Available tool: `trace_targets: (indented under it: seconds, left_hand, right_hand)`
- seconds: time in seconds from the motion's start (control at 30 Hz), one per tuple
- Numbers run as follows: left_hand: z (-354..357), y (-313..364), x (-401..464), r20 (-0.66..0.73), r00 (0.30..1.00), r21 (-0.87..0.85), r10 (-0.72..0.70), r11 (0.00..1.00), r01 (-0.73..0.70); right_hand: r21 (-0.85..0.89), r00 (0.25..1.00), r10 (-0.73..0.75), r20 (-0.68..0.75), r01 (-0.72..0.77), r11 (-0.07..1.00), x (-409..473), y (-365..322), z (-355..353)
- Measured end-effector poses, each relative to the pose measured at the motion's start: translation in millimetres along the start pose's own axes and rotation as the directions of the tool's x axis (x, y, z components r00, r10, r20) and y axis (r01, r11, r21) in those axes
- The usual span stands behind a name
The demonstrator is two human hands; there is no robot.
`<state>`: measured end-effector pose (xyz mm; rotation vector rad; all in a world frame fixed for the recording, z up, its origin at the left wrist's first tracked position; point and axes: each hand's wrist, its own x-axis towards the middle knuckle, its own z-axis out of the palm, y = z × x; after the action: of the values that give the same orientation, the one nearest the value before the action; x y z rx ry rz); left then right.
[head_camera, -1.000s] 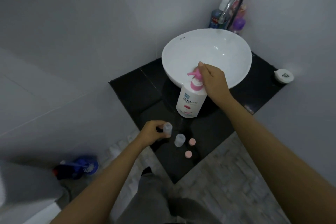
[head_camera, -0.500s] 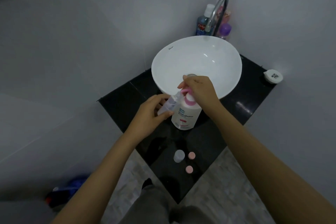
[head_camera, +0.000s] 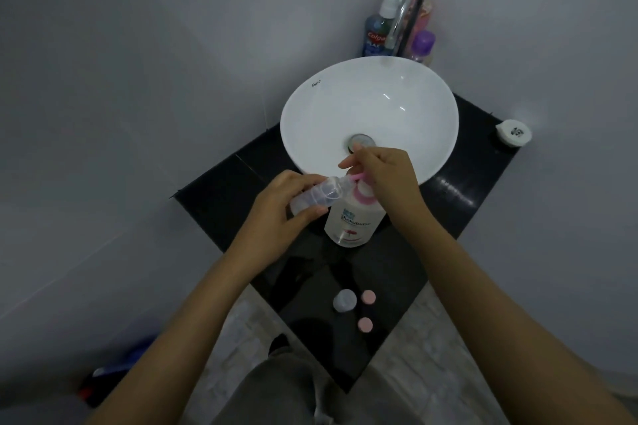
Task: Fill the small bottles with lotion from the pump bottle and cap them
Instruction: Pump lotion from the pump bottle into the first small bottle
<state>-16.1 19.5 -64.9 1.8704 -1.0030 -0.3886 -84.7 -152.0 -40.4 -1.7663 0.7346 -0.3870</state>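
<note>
black counter (head_camera: 221,190), bottle (head_camera: 319,196) at pump (head_camera: 359,177), seemingly

It was a home bathroom: a white basin (head_camera: 369,114) on a black counter (head_camera: 221,190), curved tap (head_camera: 407,10), toiletry bottles (head_camera: 376,31) behind.

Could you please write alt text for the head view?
The left hand tilts a clear small bottle to the pink pump of a lotion bottle under the right hand. Nearer lie another small bottle and two pink caps on the black counter.
</note>
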Motion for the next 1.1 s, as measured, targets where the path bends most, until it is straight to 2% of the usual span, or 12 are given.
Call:
trace_targets:
  seconds: [0.37, 0.5, 0.97, 1.1]
  left_hand:
    - [13.3, 16.6, 2.4, -0.088, 0.995, 0.213, -0.044, 0.975, 0.062]
    - [13.3, 17.8, -0.7, -0.096, 0.994, 0.222, -0.046, 0.973, 0.067]
    - [13.5, 16.7, -1.0, -0.091, 0.995, 0.214, -0.049, 0.975, 0.068]
    - [15.0, 13.9, 0.5, -0.08, 0.996, 0.229, -0.046, 0.971, 0.063]
  right_hand:
    - [-0.017, 0.996, 0.018, 0.09, -0.016, 1.0, 3.9, -4.8, -6.3]
    - [0.05, 0.995, 0.006, 0.103, -0.011, 0.999, 7.9, -10.9, -5.7]
    - [-0.018, 0.996, 0.059, 0.074, -0.058, 0.998, 14.0, 0.6, 1.3]
    - [-0.116, 0.995, 0.089, 0.042, -0.084, 0.99, 14.2, 7.3, 3.6]
